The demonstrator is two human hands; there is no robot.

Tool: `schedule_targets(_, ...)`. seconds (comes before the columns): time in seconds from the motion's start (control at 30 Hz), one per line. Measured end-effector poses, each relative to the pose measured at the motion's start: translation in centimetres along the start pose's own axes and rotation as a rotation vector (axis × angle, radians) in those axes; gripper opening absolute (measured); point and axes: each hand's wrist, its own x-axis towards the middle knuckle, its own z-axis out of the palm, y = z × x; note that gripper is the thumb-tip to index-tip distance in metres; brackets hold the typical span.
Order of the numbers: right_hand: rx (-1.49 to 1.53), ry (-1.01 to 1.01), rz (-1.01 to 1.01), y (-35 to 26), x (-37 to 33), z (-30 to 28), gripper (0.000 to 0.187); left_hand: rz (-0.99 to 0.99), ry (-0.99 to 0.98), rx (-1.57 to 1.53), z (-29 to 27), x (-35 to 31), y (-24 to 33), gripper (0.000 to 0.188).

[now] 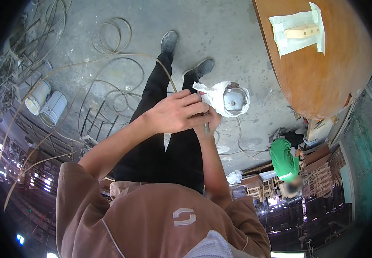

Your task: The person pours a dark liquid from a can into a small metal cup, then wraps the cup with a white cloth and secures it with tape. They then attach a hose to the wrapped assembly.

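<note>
In front of my legs, my right hand (211,122) is wrapped round a spray gun, whose cup (234,101) is covered in white wrapping and points away to the right. My left hand (177,112) lies across it from the left, fingers bent over the gun's metal body and touching my right hand. A small metal end (206,127) sticks out below the fingers. Most of the gun's handle is hidden by both hands. A thin tan air hose (167,71) runs in from the left to the hands.
An orange-brown wooden panel (323,73) at the upper right bears masking paper (297,32) round a pale wood block (302,31). Two white buckets (53,109) stand left. Hose coils (112,36) lie on the floor. A person in green (284,159) works at the lower right near stacked wooden frames (323,178).
</note>
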Motion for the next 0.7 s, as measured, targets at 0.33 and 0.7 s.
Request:
schedule_targets(0.33, -0.190, 0.121, -0.157, 2.2, -1.6, -1.4, 0.030, 0.073, -0.050, -0.022, 3.2, 1.3, 0.3, 0.036)
schedule_targets(0.7, -0.021, 0.346, -0.013, 0.0, -4.3, -5.6, 0.024, 0.183, -0.034, -0.085, 8.0, 5.0, 3.4, 0.036)
